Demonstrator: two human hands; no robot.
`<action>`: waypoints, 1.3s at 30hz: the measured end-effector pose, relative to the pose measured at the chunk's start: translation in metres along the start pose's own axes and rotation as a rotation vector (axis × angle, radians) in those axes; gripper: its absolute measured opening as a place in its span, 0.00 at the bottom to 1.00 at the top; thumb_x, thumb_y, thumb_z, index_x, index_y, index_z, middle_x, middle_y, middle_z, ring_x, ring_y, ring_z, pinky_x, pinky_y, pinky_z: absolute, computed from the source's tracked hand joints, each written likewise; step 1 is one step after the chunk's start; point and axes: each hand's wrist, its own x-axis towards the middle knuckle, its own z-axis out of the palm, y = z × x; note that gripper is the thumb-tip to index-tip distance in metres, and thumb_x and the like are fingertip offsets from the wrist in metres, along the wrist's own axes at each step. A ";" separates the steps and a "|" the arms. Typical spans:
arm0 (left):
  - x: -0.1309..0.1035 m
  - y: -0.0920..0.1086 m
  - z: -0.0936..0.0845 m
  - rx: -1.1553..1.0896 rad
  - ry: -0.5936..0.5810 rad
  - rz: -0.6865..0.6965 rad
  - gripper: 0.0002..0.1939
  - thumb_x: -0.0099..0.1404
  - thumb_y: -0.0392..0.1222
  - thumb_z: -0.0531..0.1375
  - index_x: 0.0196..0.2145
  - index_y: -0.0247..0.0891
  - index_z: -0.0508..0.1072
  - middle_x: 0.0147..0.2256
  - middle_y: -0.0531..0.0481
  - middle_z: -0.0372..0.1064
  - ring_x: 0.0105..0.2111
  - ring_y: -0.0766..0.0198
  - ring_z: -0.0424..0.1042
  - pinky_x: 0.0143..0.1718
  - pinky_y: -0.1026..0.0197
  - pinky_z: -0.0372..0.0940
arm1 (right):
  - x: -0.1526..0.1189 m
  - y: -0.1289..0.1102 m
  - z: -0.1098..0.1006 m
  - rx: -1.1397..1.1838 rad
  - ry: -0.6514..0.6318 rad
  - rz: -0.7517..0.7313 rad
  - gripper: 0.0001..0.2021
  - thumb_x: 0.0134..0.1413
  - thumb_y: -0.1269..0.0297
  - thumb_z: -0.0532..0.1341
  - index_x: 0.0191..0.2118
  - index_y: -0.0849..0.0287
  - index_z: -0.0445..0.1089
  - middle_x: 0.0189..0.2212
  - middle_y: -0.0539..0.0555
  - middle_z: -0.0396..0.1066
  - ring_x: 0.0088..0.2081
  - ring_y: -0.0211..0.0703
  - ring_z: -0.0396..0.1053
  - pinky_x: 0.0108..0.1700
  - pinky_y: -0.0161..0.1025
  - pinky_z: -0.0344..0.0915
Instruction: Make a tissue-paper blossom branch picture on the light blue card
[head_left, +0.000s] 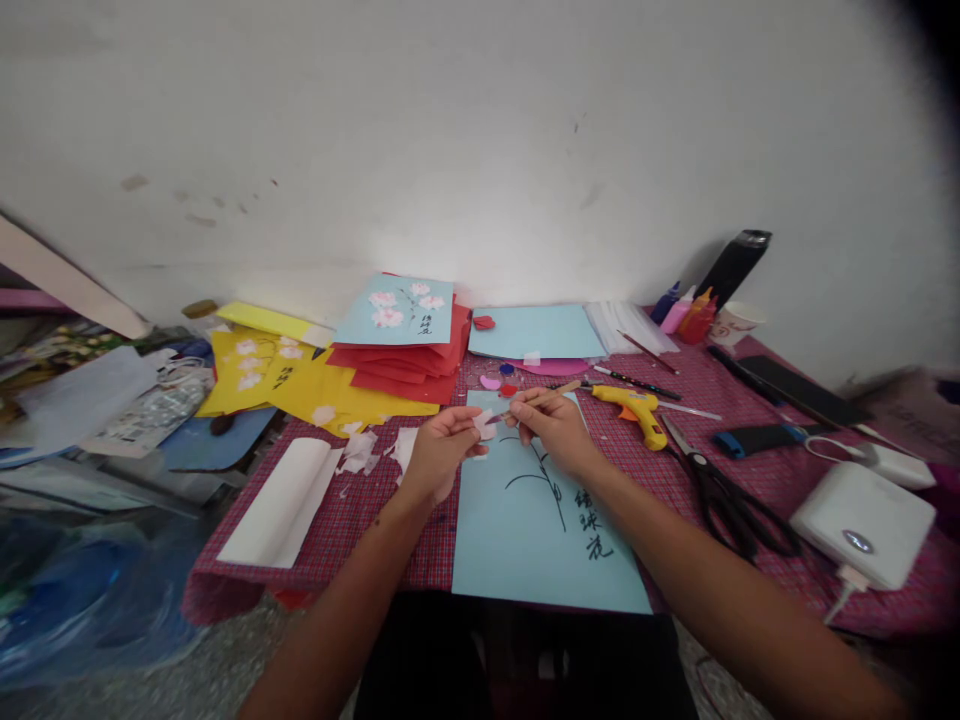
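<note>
My left hand (444,445) is closed, pinching a small piece of white paper (486,428) between thumb and fingers. In my right hand (556,428) is a paintbrush (564,389) with a tan handle, its tip at or very near the paper; I cannot tell if they touch. Beneath both hands lies a light blue sheet (517,540) with black painted stems and black written characters down its right part. Just beyond the hands sit dabs of pink paint (490,383), blue paint (508,369) and red paint (508,391).
Right of the sheet lie a yellow glue gun (634,410), black-handled scissors (724,495) and a white power bank (862,525). Paint bottles (686,312) stand behind. To the left are folded white paper (281,505), torn scraps (358,455) and yellow bags (244,370). Red sheets (420,365) are stacked near the wall.
</note>
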 end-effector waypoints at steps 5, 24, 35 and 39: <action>0.000 0.000 0.001 0.011 0.004 0.005 0.19 0.49 0.41 0.71 0.39 0.35 0.75 0.33 0.47 0.74 0.31 0.64 0.75 0.30 0.63 0.69 | 0.000 -0.001 0.000 0.071 -0.029 0.036 0.13 0.52 0.53 0.65 0.34 0.58 0.71 0.26 0.50 0.73 0.18 0.33 0.63 0.20 0.33 0.57; -0.004 0.000 0.004 -0.121 -0.064 -0.059 0.15 0.52 0.36 0.67 0.40 0.34 0.76 0.37 0.43 0.76 0.35 0.61 0.76 0.33 0.62 0.69 | -0.001 -0.004 0.002 0.095 -0.080 0.041 0.10 0.52 0.57 0.66 0.31 0.59 0.75 0.29 0.52 0.74 0.18 0.32 0.64 0.21 0.34 0.61; -0.003 -0.003 0.002 -0.128 -0.088 -0.026 0.21 0.52 0.32 0.67 0.45 0.34 0.73 0.30 0.50 0.72 0.35 0.60 0.76 0.33 0.62 0.68 | 0.000 0.000 0.000 0.051 -0.083 0.011 0.11 0.52 0.58 0.67 0.29 0.62 0.76 0.33 0.54 0.74 0.19 0.30 0.65 0.22 0.33 0.63; -0.003 -0.002 0.002 -0.111 -0.084 -0.031 0.21 0.53 0.33 0.67 0.45 0.34 0.72 0.34 0.48 0.73 0.35 0.61 0.76 0.33 0.63 0.68 | 0.000 0.002 -0.001 0.050 -0.078 -0.004 0.10 0.52 0.59 0.67 0.29 0.61 0.76 0.34 0.53 0.73 0.19 0.30 0.65 0.22 0.33 0.63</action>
